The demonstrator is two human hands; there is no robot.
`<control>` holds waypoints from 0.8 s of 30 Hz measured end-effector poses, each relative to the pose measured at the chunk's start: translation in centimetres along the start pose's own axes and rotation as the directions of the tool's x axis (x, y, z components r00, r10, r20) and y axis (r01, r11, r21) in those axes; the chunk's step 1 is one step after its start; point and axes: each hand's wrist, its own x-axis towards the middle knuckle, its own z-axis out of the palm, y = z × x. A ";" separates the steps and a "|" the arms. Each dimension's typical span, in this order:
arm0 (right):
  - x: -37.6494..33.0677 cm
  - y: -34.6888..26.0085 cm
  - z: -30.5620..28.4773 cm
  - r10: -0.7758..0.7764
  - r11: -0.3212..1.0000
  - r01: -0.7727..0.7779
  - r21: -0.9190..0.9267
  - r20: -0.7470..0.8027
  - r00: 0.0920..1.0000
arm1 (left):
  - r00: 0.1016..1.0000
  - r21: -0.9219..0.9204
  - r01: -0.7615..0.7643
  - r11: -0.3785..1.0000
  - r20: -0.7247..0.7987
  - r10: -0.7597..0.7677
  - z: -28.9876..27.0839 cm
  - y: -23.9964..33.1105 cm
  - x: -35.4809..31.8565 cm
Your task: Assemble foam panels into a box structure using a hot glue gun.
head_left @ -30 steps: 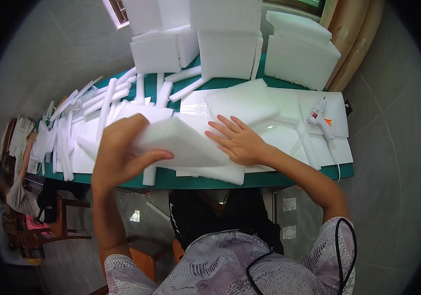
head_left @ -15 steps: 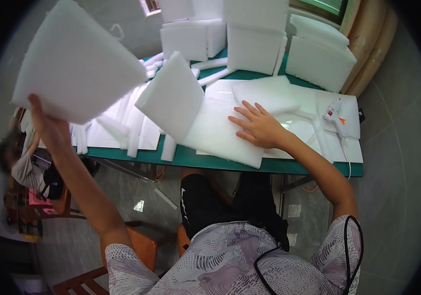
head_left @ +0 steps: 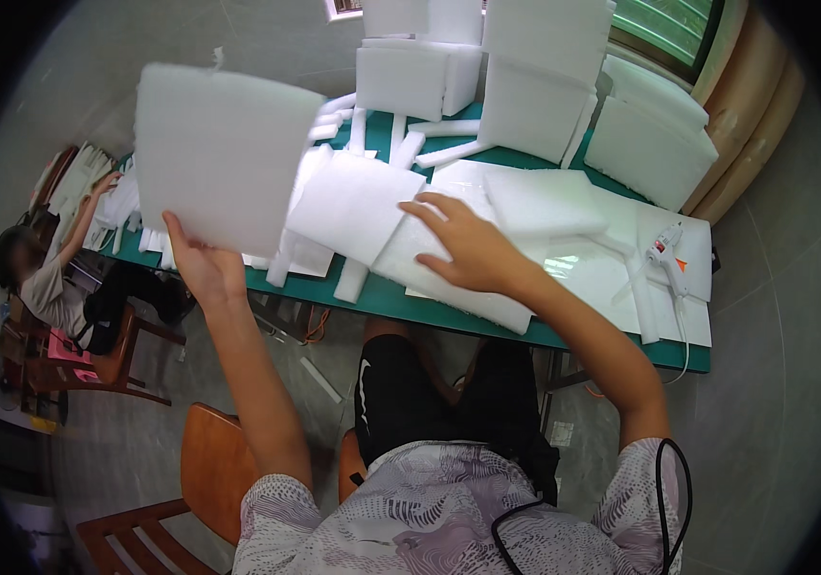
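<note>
Hands [head_left: 211, 273] apart, white foam sheet [head_left: 224, 158] in the left

We see a moderately bright room, with daylight showing through the window [head_left: 669, 34] at upper right. Glare whitens the glossy white board [head_left: 578, 264], and the raised white foam sheet [head_left: 224, 158] looks pale, with little texture and slightly soft edges. We find shadows mostly soft, with dimmer light beneath the green table [head_left: 382, 299]. The fisheye lens bows the table's front edge, our corners fall to black, and the seated person [head_left: 51, 307] at far left appears small and indistinct
</note>
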 end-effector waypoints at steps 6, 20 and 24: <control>4.6 -4.0 5.7 0.206 0.975 -0.196 -0.100 0.090 0.975 | 0.988 0.045 0.038 0.998 -0.154 -0.031 -8.4 -2.1 2.1; 5.6 -1.7 10.0 -0.003 0.930 -0.097 -0.355 -0.271 0.963 | 0.979 0.813 0.101 0.574 0.023 -0.205 -6.6 -6.8 -2.8; 5.6 -0.5 8.9 0.054 0.971 -0.120 -0.204 -0.303 0.952 | 0.944 0.843 0.036 0.537 0.149 -0.296 -4.7 -8.8 -6.0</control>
